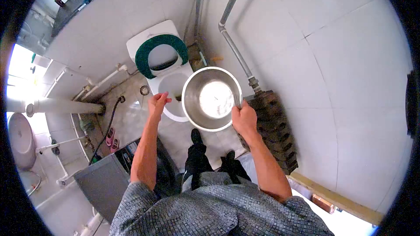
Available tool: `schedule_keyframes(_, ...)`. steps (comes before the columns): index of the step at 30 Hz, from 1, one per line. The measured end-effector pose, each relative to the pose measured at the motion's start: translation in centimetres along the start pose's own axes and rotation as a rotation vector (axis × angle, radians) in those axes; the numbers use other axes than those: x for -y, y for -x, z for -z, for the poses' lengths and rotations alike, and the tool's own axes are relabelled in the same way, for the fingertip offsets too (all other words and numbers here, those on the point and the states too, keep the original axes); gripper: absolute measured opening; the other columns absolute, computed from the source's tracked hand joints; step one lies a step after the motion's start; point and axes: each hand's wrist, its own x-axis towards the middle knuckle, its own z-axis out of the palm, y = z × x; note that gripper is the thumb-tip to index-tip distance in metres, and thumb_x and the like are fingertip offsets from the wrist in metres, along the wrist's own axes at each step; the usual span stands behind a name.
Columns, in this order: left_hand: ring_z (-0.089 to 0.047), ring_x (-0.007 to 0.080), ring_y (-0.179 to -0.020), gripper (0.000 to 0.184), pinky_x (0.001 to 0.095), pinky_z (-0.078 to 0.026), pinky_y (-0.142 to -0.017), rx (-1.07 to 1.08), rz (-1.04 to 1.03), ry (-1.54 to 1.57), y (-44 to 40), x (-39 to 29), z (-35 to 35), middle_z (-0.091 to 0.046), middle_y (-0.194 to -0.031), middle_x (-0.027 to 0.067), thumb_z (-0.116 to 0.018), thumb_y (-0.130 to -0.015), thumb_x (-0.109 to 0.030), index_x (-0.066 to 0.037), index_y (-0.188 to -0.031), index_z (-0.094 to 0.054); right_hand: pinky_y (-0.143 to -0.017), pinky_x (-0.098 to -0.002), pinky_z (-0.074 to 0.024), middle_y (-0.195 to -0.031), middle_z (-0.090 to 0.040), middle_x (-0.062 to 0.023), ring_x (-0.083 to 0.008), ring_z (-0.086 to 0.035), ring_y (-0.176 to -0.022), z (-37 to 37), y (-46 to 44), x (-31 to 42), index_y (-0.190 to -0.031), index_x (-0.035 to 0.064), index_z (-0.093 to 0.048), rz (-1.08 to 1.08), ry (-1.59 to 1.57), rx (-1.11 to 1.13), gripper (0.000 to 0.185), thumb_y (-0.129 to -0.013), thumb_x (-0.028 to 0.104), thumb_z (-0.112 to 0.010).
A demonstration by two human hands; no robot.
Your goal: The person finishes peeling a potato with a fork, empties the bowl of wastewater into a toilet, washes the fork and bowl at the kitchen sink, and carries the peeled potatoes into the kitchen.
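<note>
My right hand (244,119) grips the right rim of a round metal basin (192,100), which is held above the floor, partly over the toilet bowl. Bright light shines on the basin's bottom. My left hand (158,104) is raised to the left of the basin, apart from it, with its fingers drawn together; anything between them is too small to make out. Beyond my hands stands a white toilet (169,84), its lid up, with a dark green padded seat cover (141,57) on the raised seat.
A brown radiator (273,126) and grey pipes (236,48) line the right wall. At the lower left stands a grey machine (103,181), near pink slippers (110,137) and a dark hose (113,116). A sink (22,140) is at the far left.
</note>
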Motion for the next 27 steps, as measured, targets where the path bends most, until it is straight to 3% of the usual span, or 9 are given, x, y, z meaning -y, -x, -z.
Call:
schedule_keyframes(2,-0.053,0.0269,-0.124,0.051,0.0371,-0.046,-0.098,-0.051,-0.065,-0.129,1.0,0.1,-1.2,-0.059,-0.128,0.0214,-0.066,-0.086,-0.011,0.0,-0.134,-0.052,-0.073,-0.0561,-0.0497,-0.08,-0.065,-0.0288,-0.0471,-0.064,-0.076,-0.9,0.4,-1.7,-0.094,-0.0046,-0.06,-0.019,-0.186,-0.021,0.034,-0.085,0.028,-0.057)
schedule_keyframes(7,-0.045,0.0308,-0.132,0.069,0.0422,-0.043,-0.102,-0.079,-0.107,-0.282,5.0,2.4,-2.5,-0.049,-0.141,0.0211,-0.069,-0.081,-0.005,-0.002,-0.144,-0.04,-0.072,-0.0548,-0.0495,-0.079,-0.064,-0.0304,-0.0486,-0.063,-0.077,-2.6,0.9,-5.0,-0.091,-0.0074,-0.06,-0.058,-0.075,0.035,0.037,-0.085,0.029,-0.058)
schedule_keyframes(10,-0.058,0.0286,-0.115,0.052,0.0418,-0.05,-0.093,-0.022,-0.035,0.006,9.7,2.9,-3.1,-0.059,-0.128,0.0146,-0.063,-0.092,-0.024,0.0,-0.136,-0.049,-0.071,-0.054,-0.0496,-0.077,-0.064,-0.0311,-0.0489,-0.063,-0.076,-2.2,2.8,-7.4,-0.087,-0.0073,-0.062,-0.001,-0.226,0.046,0.037,-0.085,0.03,-0.059)
schedule_keyframes(11,-0.062,0.0257,-0.108,0.052,0.0408,-0.053,-0.088,-0.047,-0.039,0.036,12.1,3.0,-4.0,-0.062,-0.122,0.0133,-0.057,-0.097,-0.04,0.001,-0.129,-0.054,-0.07,-0.054,-0.0492,-0.077,-0.064,-0.0313,-0.0492,-0.063,-0.076,-2.3,3.0,-8.1,-0.086,-0.007,-0.062,0.02,-0.282,0.078,0.037,-0.085,0.029,-0.058)
schedule_keyframes(15,-0.064,0.0237,-0.099,0.055,0.038,-0.055,-0.085,-0.021,-0.022,0.196,21.7,3.5,-7.3,-0.064,-0.115,0.0137,-0.052,-0.099,-0.046,0.004,-0.122,-0.056,-0.067,-0.0528,-0.0478,-0.077,-0.064,-0.0304,-0.0502,-0.061,-0.073,-3.3,4.4,-12.2,-0.081,-0.0056,-0.062,0.081,-0.378,0.255,0.035,-0.085,0.028,-0.057)
schedule_keyframes(19,-0.066,0.0209,-0.091,0.05,0.035,-0.056,-0.082,-0.171,-0.074,0.216,29.6,5.9,-12.1,-0.066,-0.105,0.0117,-0.054,-0.099,-0.044,0.003,-0.115,-0.06,-0.064,-0.0496,-0.0475,-0.074,-0.064,-0.0269,-0.0452,-0.061,-0.066,-3.3,6.0,-13.3,-0.079,-0.0045,-0.061,0.29,-0.554,0.318,0.033,-0.084,0.028,-0.058)
schedule_keyframes(21,-0.064,0.0157,-0.087,0.041,0.0331,-0.056,-0.081,-0.256,-0.102,0.158,32.9,7.7,-14.3,-0.065,-0.097,0.0065,-0.056,-0.099,-0.039,0.001,-0.104,-0.061,-0.063,-0.047,-0.0475,-0.071,-0.064,-0.0232,-0.0371,-0.061,-0.062,-2.2,7.5,-13.6,-0.08,-0.0043,-0.061,0.218,-0.629,0.509,0.031,-0.083,0.026,-0.06)
schedule_keyframes(24,-0.062,0.012,-0.08,0.034,0.0304,-0.054,-0.076,-0.369,-0.11,0.157,37.2,10.4,-16.8,-0.064,-0.088,0.0026,-0.059,-0.098,-0.035,-0.001,-0.094,-0.061,-0.063,-0.0457,-0.0478,-0.071,-0.065,-0.0207,-0.0315,-0.062,-0.063,-3.3,10.0,-15.6,-0.081,-0.0051,-0.061,0.234,-0.552,0.546,0.03,-0.083,0.025,-0.06)
schedule_keyframes(27,-0.058,0.0088,-0.072,0.03,0.0277,-0.052,-0.07,-0.499,-0.094,0.098,41.4,13.4,-18.0,-0.062,-0.08,-0.0001,-0.062,-0.097,-0.03,-0.003,-0.086,-0.06,-0.064,-0.0446,-0.049,-0.073,-0.067,-0.0211,-0.0315,-0.064,-0.066,-2.4,12.7,-16.1,-0.084,-0.0059,-0.063,0.253,-0.532,0.67,0.031,-0.083,0.024,-0.059)
